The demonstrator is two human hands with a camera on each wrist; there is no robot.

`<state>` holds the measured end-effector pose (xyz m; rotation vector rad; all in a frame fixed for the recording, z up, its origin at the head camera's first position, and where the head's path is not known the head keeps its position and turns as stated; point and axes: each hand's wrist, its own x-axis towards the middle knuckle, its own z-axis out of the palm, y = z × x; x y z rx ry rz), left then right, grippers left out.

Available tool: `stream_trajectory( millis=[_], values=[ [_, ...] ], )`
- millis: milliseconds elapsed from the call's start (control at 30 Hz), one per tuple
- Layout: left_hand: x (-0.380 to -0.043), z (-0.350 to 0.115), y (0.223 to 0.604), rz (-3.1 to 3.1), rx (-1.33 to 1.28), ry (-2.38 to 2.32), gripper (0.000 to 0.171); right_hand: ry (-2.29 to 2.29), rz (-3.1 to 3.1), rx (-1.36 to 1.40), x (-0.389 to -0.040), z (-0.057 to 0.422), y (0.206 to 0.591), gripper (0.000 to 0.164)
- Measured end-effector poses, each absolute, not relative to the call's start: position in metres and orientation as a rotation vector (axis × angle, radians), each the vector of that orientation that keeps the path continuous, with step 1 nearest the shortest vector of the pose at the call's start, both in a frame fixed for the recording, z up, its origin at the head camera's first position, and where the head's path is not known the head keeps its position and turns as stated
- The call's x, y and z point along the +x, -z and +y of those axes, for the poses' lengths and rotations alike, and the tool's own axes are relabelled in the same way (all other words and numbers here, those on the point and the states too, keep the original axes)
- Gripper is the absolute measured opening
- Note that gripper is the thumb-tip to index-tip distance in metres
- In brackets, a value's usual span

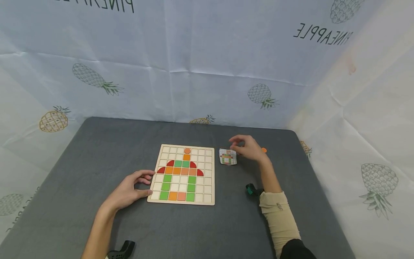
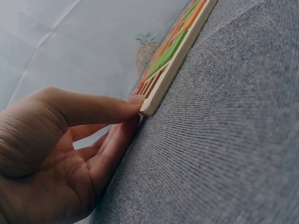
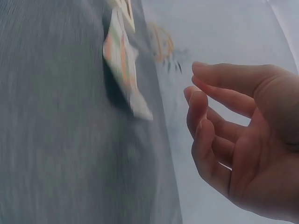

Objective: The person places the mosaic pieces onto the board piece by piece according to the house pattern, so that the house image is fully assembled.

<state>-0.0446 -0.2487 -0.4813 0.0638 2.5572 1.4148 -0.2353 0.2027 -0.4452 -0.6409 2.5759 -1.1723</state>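
Observation:
A square wooden grid board (image 1: pixel 207 187) lies on the table, with coloured tiles set in its cells. Among them are green squares (image 1: pixel 166 186), orange squares (image 1: pixel 173 196), dark red quarter-round pieces (image 1: pixel 200 173) and an orange round piece (image 1: pixel 187 151) at the top. My left hand (image 1: pixel 129 190) rests at the board's left edge; its thumb touches the lower left corner, also in the left wrist view. A small creased pattern card (image 1: pixel 228 157) lies right of the board. My right hand (image 1: pixel 247 147) hovers beside this card, fingers loosely bent, holding nothing visible.
An orange round piece (image 1: pixel 264 150) lies on the grey table (image 1: pixel 161 233) beyond my right wrist, partly hidden. Black straps with dark devices (image 1: pixel 253 190) sit at both wrists. A pineapple-print cloth (image 1: pixel 207 46) hangs behind the table.

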Motion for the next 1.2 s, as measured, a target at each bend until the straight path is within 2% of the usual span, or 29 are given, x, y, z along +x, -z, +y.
stream_trajectory(
  millis=[267, 600, 767, 1200],
  values=[
    [-0.045, -0.248, 0.483, 2.566, 0.054, -1.400, 0.065, 1.173, 2.648, -0.567, -0.236, 0.258, 0.448, 0.038],
    [-0.045, -0.249, 0.480, 2.559, 0.072, -1.407, 0.066, 1.107, 2.679, -0.316, -0.238, 0.306, 0.453, 0.050],
    [-0.044, -0.249, 0.480, 2.559, 0.069, -1.404, 0.065, 1.022, 2.689, -0.220, -0.239, 0.316, 0.458, 0.053],
    [-0.045, -0.248, 0.481, 2.561, 0.070, -1.404, 0.065, 0.940, 2.736, -0.146, -0.239, 0.314, 0.461, 0.039]
  ],
)
